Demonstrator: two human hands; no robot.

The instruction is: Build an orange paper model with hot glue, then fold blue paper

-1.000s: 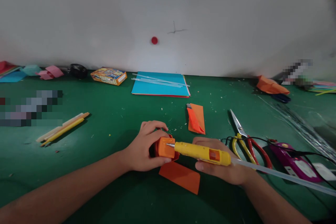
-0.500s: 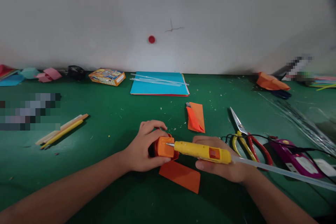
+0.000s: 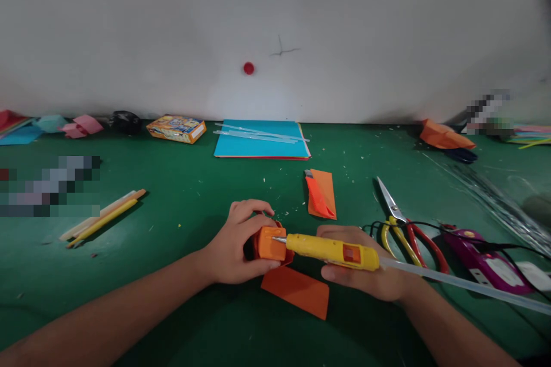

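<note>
My left hand point(image 3: 239, 243) is closed around a small folded orange paper piece point(image 3: 271, 243), its thumb and fingers on opposite sides. In my right hand point(image 3: 361, 275) is a yellow hot glue gun point(image 3: 331, 249), a long clear glue stick point(image 3: 465, 282) running out of its rear to the right. The gun's metal tip is at the top face of the orange piece; whether it touches cannot be made out. Below the piece lies a flat orange paper strip point(image 3: 297, 291). Farther back, an orange-handled cutter point(image 3: 319, 198) rests on another orange paper piece point(image 3: 326, 180).
Scissors point(image 3: 398, 229) with yellow and red handles lie right, beside a purple power strip point(image 3: 484, 258) and black cable. Blue paper sheets point(image 3: 262, 146) with clear glue sticks lie at the back, near a small box point(image 3: 176, 128). Rolled paper sticks point(image 3: 105, 218) lie left.
The view has tilted slightly, so everything sits a little lower. Both hands, the glue gun and the orange piece hold nearly the same position.
</note>
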